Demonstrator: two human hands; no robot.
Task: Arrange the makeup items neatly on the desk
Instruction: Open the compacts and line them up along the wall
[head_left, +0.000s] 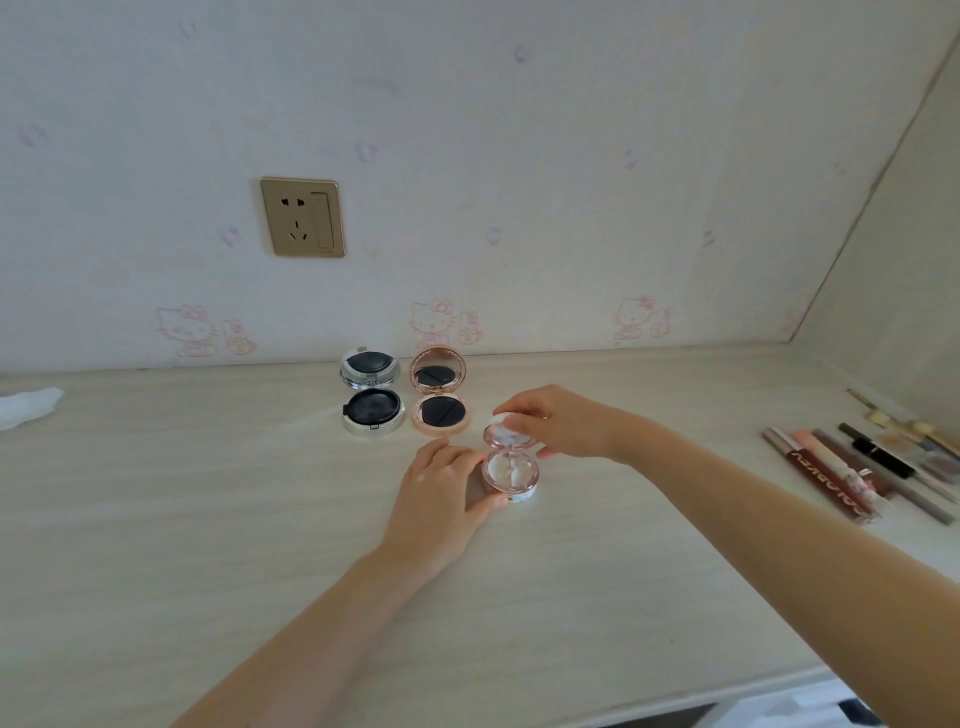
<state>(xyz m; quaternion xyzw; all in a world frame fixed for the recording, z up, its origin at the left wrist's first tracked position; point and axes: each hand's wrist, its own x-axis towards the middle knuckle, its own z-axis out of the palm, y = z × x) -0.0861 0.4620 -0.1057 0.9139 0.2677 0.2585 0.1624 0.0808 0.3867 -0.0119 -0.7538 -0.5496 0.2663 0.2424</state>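
Note:
A small pink compact (511, 475) stands open on the desk's middle. My left hand (441, 493) grips its base from the left, thumb at the front rim. My right hand (558, 421) holds the raised mirror lid from behind and from the right. Behind them, near the wall, a silver compact (373, 397) and a rose-gold compact (440, 397) lie open side by side, each with a black puff inside. A pile of lip glosses, pencils and brushes (862, 465) lies at the right end of the desk.
The pale wooden desk (208, 519) meets a wallpapered wall with a gold socket (303, 217). A white tissue (28, 405) lies at the far left. The desk's front edge runs at the lower right.

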